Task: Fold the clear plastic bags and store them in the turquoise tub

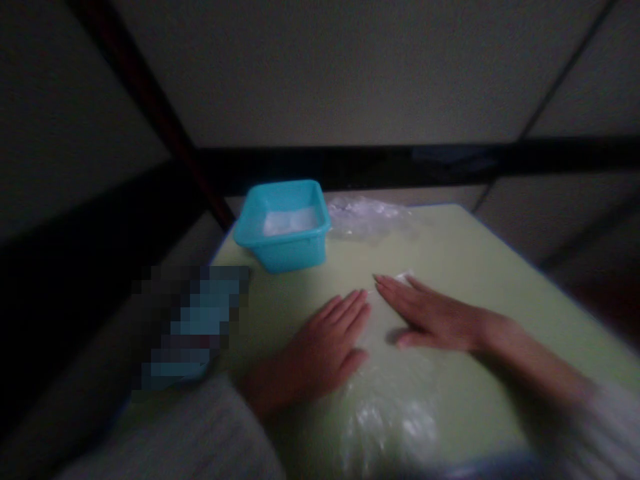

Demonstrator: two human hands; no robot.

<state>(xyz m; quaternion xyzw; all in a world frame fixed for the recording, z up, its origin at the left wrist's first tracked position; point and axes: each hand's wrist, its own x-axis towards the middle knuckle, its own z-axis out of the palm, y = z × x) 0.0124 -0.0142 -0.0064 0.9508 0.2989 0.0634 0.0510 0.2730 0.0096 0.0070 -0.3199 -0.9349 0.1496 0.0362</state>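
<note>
My left hand (324,347) lies flat, fingers stretched out, on a clear plastic sheet or bag (395,407) spread over the pale green table (500,280). My right hand (430,313) also rests flat on that plastic, fingers extended toward the left hand, the fingertips close together but apart. Neither hand grips anything. The picture is dim and somewhat blurred.
A turquoise plastic tub (285,225) with something white inside stands at the table's far left corner. More crumpled clear plastic (370,217) lies just right of it. A pixelated patch (190,327) covers the table's left edge. Dark floor surrounds the table.
</note>
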